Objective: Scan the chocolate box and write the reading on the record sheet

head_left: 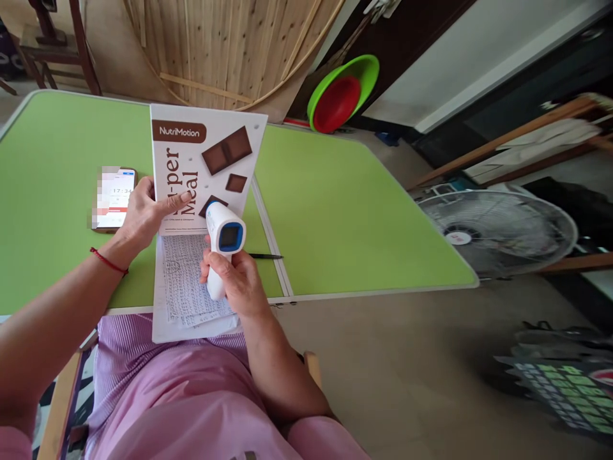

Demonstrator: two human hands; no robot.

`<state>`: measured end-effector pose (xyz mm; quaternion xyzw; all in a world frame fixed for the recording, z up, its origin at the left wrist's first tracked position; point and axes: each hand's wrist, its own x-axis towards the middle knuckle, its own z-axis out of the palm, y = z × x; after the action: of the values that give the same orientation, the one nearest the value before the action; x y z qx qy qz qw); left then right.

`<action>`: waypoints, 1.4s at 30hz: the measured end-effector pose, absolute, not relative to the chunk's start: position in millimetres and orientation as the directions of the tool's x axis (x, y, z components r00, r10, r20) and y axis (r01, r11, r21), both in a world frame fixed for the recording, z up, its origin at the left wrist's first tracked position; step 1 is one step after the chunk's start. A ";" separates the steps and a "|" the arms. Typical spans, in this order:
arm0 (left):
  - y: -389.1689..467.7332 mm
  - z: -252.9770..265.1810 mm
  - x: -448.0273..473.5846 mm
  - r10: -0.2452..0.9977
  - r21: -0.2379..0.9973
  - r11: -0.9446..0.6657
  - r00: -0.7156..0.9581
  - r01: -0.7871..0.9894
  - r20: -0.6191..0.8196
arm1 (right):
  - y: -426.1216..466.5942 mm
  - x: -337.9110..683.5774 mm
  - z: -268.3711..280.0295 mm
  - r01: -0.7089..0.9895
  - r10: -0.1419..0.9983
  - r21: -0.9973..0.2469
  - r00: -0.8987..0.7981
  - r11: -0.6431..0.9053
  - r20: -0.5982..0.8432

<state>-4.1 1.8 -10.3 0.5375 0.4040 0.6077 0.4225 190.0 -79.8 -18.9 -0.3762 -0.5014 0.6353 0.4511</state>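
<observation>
My left hand [146, 214] grips the left edge of a white NutriMotion box [177, 169], thumb across its printed front. Brown chocolate pieces are pictured on that face. In my right hand [237, 278] is a white infrared thermometer [218, 262], fingers wrapped around its handle. Its blue-framed screen [230, 237] faces me and looks dark. The thermometer's head is in front of the box's lower right corner; whether they touch I cannot tell. Below the box lie handwritten sheets [186, 281], reaching over the table's near edge. A black pen [265, 256] rests right of the thermometer.
A phone [115, 201] with a lit timer screen lies on the green table [335, 211], left of my left hand. Beyond the table stand green [368, 67] and red basins [338, 105]. A round fan [498, 233] is at the right, past the table's edge.
</observation>
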 end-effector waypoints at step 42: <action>-9.9 9.8 5.7 0.965 0.949 -0.254 0.019 -0.188 0.262 | -84.0 192.0 -19.2 -0.206 0.955 -0.977 -0.297 -0.059 0.005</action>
<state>5.7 -9.9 9.8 0.5236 0.3711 0.5940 0.4851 192.0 -84.0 -19.2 -0.3700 -0.5057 0.6267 0.4633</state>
